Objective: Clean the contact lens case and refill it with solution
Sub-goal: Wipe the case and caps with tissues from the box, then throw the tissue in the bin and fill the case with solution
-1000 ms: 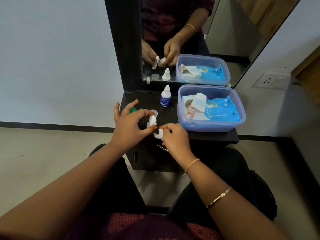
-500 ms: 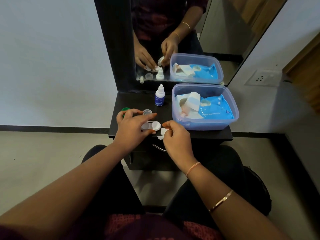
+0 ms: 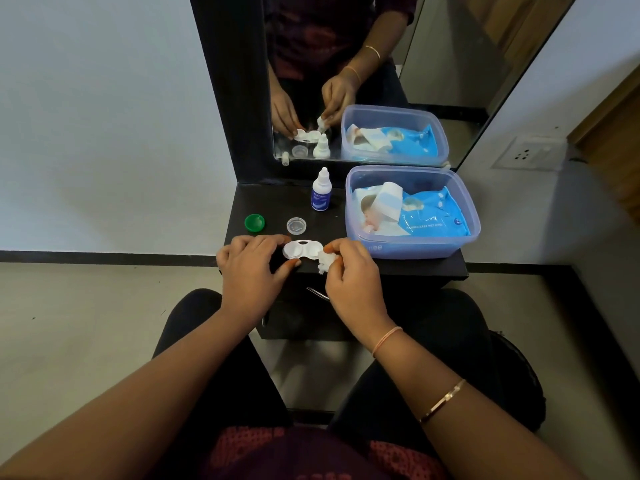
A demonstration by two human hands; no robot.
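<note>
Case (image 3: pixel 302 250) in left fingers (image 3: pixel 269 241), wipe (image 3: pixel 326 262) in right fingers (image 3: pixel 347 247)

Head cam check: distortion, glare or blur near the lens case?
Head view: wide angle tilts the mirror frame; soft light, no glare on the lens case; left hand pinching it and right hand pinching the wipe scrap look sharp.

Translucent plastic lens case (image 3: pixel 302 250), matt black tabletop (image 3: pixel 277 202), crumpled white tissue (image 3: pixel 327 261)

A single wide head-worn camera looks forward and steeply down; the black shelf (image 3: pixel 273 206) lies close, a mirror (image 3: pixel 450 81) beyond.
</note>
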